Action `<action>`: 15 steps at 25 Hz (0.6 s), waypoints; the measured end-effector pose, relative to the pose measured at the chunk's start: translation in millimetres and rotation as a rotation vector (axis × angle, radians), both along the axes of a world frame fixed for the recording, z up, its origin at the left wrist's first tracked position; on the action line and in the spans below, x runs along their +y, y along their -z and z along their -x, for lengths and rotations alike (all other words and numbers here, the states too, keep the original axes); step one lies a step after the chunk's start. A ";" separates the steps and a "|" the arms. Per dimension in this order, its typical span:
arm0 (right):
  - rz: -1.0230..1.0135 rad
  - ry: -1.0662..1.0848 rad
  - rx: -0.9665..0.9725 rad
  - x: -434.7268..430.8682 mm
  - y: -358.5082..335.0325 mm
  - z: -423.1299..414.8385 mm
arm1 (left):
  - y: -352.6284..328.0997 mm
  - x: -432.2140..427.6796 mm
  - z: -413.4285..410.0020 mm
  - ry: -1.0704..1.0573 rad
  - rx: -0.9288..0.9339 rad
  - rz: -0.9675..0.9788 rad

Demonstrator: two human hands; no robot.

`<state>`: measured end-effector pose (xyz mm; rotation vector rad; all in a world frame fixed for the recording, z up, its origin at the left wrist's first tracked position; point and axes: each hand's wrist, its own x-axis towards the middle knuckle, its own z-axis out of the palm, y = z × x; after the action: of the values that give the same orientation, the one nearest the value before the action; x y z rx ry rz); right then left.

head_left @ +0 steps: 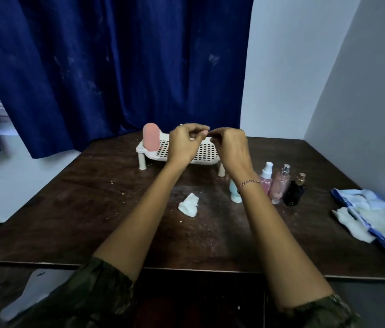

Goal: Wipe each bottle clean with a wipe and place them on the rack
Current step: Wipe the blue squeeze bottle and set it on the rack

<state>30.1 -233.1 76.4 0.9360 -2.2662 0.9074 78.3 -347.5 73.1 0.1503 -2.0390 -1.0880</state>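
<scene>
Hanging behind everything was a dark blue curtain [92,67], and below it stretched the scuffed, dark brown tabletop [92,209], speckled with pale crumbs. At the far side stood a white perforated rack [207,151] on short legs. On its left end one bottle was already in place: a rounded pink bottle [151,139], upright, matte and without any visible label.

Just right of that, the person's hands were raised in front of the rack and hid most of its middle. The left hand [184,144], with a ring on one finger, had its fingers curled inward. The right hand [233,147] was curled the same way, and the fingertips of the two met. I could not tell whether they pinched something small between them or held nothing.

On the tabletop between the forearms lay a crumpled white wipe [188,205], apart from both hands. Further right, a pale blue bottle [234,191] stood partly hidden behind the right wrist, which wore a thin bracelet [248,183]. Beside it came a row of three upright bottles close together: a clear spray bottle [266,177] with pink liquid and a white cap, a rose-tinted bottle [280,185] with a silver top, and a black bottle [294,191] with a gold top. None of the four was on the rack.

Well apart at the right edge lay an opened blue-and-white packet [376,223] with white sheets spilling from it.
</scene>
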 end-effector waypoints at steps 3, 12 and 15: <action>-0.175 0.151 0.044 35.4 1.8 7.8 | 5.0 27.9 2.2 0.110 -0.146 0.017; -0.317 0.191 -0.089 84.2 26.8 8.1 | 31.8 62.7 6.1 0.212 -0.351 0.014; -0.276 0.185 -0.138 81.6 31.0 6.5 | 40.9 62.4 6.3 0.170 -0.344 -0.027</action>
<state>23.6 -151.5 45.4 0.7782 -2.5936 0.6058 72.0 -285.0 32.1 0.1909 -2.3787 -1.2643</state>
